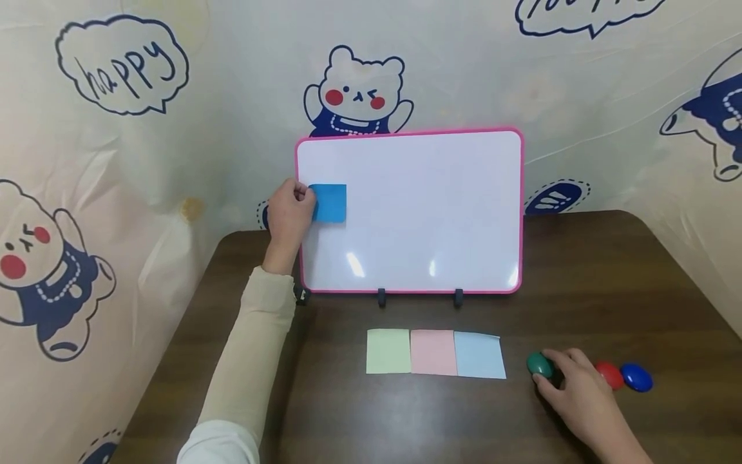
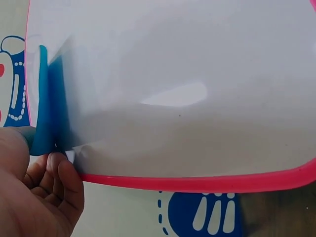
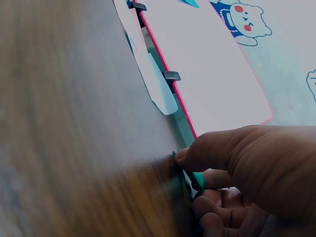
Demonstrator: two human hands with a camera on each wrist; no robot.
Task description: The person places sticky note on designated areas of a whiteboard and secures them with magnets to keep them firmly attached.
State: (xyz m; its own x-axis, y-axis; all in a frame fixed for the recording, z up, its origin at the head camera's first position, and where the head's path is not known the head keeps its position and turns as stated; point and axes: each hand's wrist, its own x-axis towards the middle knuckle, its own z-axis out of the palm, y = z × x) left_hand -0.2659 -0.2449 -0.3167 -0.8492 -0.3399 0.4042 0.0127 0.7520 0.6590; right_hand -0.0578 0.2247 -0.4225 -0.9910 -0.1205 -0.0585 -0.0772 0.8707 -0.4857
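My left hand (image 1: pixel 292 212) pinches the left edge of a bright blue sticky note (image 1: pixel 330 203) at the left side of a white board (image 1: pixel 411 206) with a pink frame. In the left wrist view the note (image 2: pixel 44 103) stands out edge-on near the board's surface. My right hand (image 1: pixel 582 393) holds a round green magnet (image 1: pixel 540 365) between thumb and fingers, low over the table. The right wrist view shows only slivers of that magnet (image 3: pixel 198 178), the rest hidden by fingers. Just right of this hand lie a red magnet (image 1: pixel 610 374) and a blue magnet (image 1: pixel 636 377).
Pale green (image 1: pixel 388 352), pink (image 1: pixel 433 352) and light blue (image 1: pixel 480 355) paper squares lie in a row before the board. Small black clips (image 1: pixel 381 297) hold its lower edge. A cloth with printed bears (image 1: pixel 359 90) hangs behind the brown table (image 1: pixel 348 419).
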